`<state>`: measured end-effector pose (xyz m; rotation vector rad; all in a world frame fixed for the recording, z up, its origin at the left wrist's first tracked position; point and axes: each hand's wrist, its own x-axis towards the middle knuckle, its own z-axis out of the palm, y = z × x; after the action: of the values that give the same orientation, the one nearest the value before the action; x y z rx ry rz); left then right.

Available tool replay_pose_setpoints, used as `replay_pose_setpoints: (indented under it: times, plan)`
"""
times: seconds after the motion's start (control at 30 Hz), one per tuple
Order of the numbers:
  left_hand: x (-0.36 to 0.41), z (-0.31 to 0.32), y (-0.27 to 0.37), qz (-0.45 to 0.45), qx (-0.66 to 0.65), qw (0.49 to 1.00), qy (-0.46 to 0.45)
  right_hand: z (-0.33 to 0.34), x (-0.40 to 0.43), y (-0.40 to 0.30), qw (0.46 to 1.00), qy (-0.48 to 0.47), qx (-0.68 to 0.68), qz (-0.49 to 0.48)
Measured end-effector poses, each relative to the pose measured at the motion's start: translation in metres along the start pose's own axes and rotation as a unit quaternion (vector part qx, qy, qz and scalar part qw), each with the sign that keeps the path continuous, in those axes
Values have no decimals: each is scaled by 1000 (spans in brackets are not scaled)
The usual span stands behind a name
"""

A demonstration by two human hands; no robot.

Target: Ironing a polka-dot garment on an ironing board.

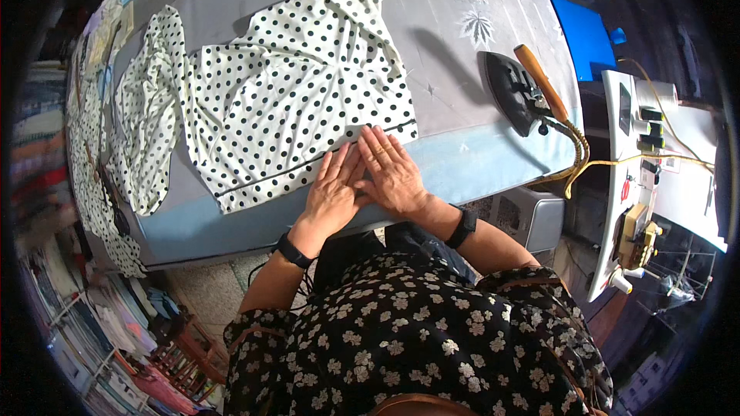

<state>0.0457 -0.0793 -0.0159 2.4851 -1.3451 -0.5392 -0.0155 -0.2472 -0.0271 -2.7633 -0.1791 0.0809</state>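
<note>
A white garment with black polka dots (300, 92) lies spread on the padded ironing table, its dark-trimmed edge running along the side nearest me. Both hands rest flat on that edge near its middle. My left hand (332, 193) has its fingers laid on the cloth, side by side. My right hand (393, 173) lies just right of it, fingertips on the dark trim and thumb touching the left hand. Neither hand grasps anything. An electric iron (509, 92) with a wooden handle stands on the table to the right, apart from my hands, its dark soleplate tilted up.
The ironing table (445, 167) has a grey and light blue cover. A yellow cord (613, 159) runs from the iron to the right, past a white sewing machine table (613, 231). More dotted fabric (92, 185) hangs at the left edge. A grey plastic stool (543, 219) stands below.
</note>
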Motion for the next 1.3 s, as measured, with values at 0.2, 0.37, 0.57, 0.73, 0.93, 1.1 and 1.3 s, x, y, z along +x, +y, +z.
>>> replay_pose_setpoints:
  times: [0.2,0.37,0.57,0.73,0.93,1.1,1.3]
  plan:
    - [-2,-1,-1,8,12,1000,13,-13,-12,26,999,18,-4,38]
    - [-3,-1,1,2,26,999,24,-28,-18,72,977,168,37,127]
    - [-2,1,-9,7,-37,998,51,-40,9,74,970,197,76,124]
    - [-3,-3,-15,-28,-50,988,142,-34,8,81,975,192,51,95]
    - [-15,2,-11,-67,39,993,84,-40,13,83,983,152,65,77]
    - [-16,2,-8,-74,7,995,68,-41,15,86,989,133,45,47]
    - [-15,-4,-6,-73,16,996,44,-45,18,90,972,110,197,68]
